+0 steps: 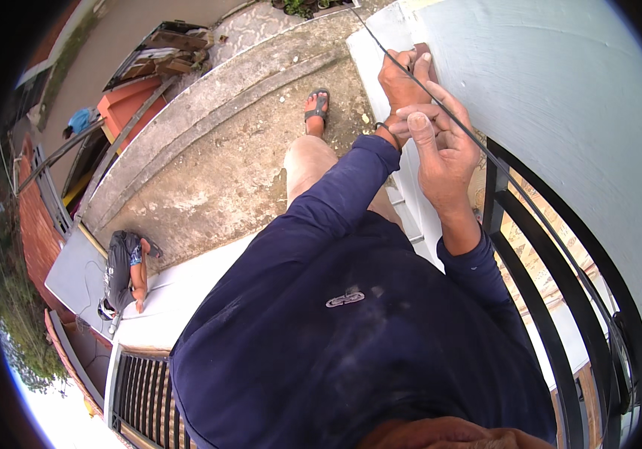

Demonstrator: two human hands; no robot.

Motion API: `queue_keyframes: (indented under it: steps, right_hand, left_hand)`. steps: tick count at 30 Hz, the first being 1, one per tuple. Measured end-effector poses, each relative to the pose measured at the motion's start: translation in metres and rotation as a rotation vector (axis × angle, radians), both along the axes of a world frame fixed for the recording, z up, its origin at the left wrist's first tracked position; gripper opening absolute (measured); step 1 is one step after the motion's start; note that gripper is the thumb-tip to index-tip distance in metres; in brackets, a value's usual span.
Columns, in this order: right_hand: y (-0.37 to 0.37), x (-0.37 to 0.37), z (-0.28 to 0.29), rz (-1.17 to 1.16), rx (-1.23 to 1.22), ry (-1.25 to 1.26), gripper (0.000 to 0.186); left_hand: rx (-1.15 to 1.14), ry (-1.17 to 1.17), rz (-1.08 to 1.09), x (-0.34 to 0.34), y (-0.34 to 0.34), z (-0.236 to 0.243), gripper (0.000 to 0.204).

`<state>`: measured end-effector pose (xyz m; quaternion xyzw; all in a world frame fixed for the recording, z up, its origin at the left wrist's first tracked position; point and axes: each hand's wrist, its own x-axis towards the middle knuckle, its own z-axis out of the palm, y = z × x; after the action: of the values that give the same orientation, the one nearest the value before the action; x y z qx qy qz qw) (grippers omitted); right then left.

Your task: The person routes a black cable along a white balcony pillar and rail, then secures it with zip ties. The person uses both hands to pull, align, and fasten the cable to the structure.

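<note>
My left hand (403,84) reaches forward to the edge of a pale painted wall (560,75). Its fingers are closed on a reddish-brown piece that looks like sandpaper (421,49), held against the wall corner. Beside that wrist, my right hand (449,153) is raised with its palm turned up and fingers apart, whitish with dust and holding nothing. A thin black cable (519,187) runs slantwise across the view, over the right hand's fingers. A dark band circles my left wrist.
Black metal railing (534,299) stands close on my right. My sandalled foot (316,108) rests on a rough concrete ledge (208,187) with a curved edge. At lower left, another person (125,269) bends over a white ledge. Stacked boards (167,49) lie beyond.
</note>
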<state>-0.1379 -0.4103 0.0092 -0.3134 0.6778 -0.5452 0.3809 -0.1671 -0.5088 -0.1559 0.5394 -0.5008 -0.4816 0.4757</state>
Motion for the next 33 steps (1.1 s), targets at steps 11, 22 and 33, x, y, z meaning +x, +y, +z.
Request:
queue_keyframes:
  steps: [11,22,33]
  right_hand:
    - [0.033,0.001,-0.006,0.128,0.090,0.116,0.049]
    - [0.066,0.012,-0.017,0.334,0.179,0.387,0.041]
    - [0.068,0.007,-0.018,0.398,0.211,0.481,0.039]
  left_hand:
    - [-0.033,-0.055,0.048,-0.011,-0.009,-0.009,0.018]
    - [-0.007,-0.015,0.028,-0.011,-0.023,-0.017,0.014]
    - [-0.021,-0.017,0.008,-0.011,-0.021,-0.023,0.015]
